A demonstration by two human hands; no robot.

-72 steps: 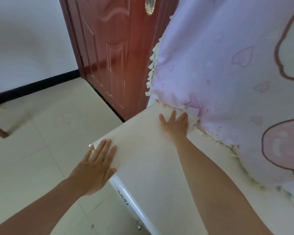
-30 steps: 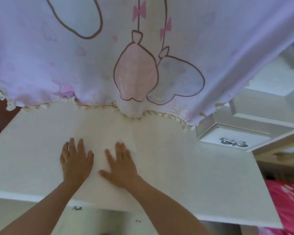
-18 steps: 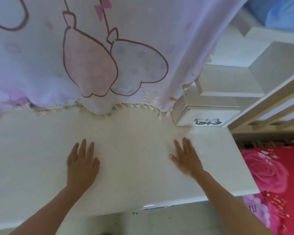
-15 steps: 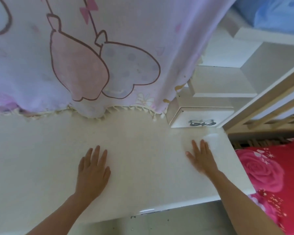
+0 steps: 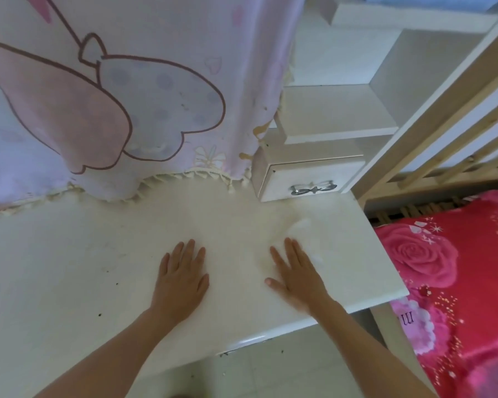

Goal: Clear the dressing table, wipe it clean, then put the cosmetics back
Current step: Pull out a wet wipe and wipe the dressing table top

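Resting flat, fingers spread, left hand [image 5: 181, 280], right hand [image 5: 296, 275] on dressing table [image 5: 69, 268], curtain [image 5: 127, 96], drawer [image 5: 308, 179] behind

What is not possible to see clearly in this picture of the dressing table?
- Head view: the pale wipe under the right hand is blurred against the table; its outline is unclear.
- The hanging cloth hides whatever stands behind it.
- No cosmetics are in frame.
- The drawer is shut, its contents hidden.

Pale wipe [image 5: 305, 234] under right hand [image 5: 296, 280] blurred; curtain [image 5: 144, 90] cut off at top edge.
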